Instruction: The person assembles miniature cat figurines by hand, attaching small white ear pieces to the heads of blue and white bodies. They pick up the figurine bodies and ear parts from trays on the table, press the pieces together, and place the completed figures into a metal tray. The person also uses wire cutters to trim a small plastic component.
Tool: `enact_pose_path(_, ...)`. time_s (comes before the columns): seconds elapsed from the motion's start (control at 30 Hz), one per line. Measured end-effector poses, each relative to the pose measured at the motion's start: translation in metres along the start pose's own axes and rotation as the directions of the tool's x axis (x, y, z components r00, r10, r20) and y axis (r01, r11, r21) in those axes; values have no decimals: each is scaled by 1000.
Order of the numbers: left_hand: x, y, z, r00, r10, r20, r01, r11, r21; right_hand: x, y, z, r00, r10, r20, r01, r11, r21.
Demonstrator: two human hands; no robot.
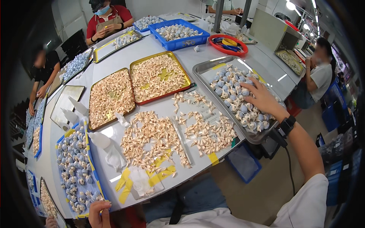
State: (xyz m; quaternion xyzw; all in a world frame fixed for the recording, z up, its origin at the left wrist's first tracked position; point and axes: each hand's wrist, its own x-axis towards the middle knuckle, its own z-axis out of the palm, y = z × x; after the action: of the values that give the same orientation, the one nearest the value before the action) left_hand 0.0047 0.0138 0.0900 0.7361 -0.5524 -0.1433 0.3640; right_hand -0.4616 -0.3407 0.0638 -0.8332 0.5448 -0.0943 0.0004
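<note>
My right hand [261, 98] is over a metal tray [201, 70] at the right, fingers spread and the tips among small round blue-and-cream pieces [230, 85]. A dark watch sits on that wrist. At the lower edge my left hand [99, 214] is closed with curled fingers, beside the near corner of a blue tray [92, 163] of similar blue-and-cream pieces [74, 163]. Whatever its fingertips hold is too small to make out. Many loose cream cone-shaped pieces [142, 138] are spread on the table between my hands.
Two trays of cream cones [112, 97] [159, 76] lie mid-table. White squeeze bottles [99, 140] stand left. A blue crate [178, 43] and a red basin [228, 45] are farther back. Other people sit around the table. A cable [291, 171] hangs by my right arm.
</note>
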Motion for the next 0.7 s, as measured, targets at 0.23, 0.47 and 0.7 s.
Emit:
enact_pose_path(0.23, -2, 4, -7, 992, -98, -74, 97, 995, -29, -9, -10, -3, 993, 14, 115, -43, 965, 260)
enact_pose_path(0.47, 7, 1, -8, 988, -112, -105, 99, 988, -116, 25, -15, -4, 988, -22, 154, 18, 1000, 26)
enact_pose_path(0.7, 1, 3, -22, 975, -118, -190, 121, 993, 5, 66, -15, 1, 973, 44, 225, -36, 998, -42)
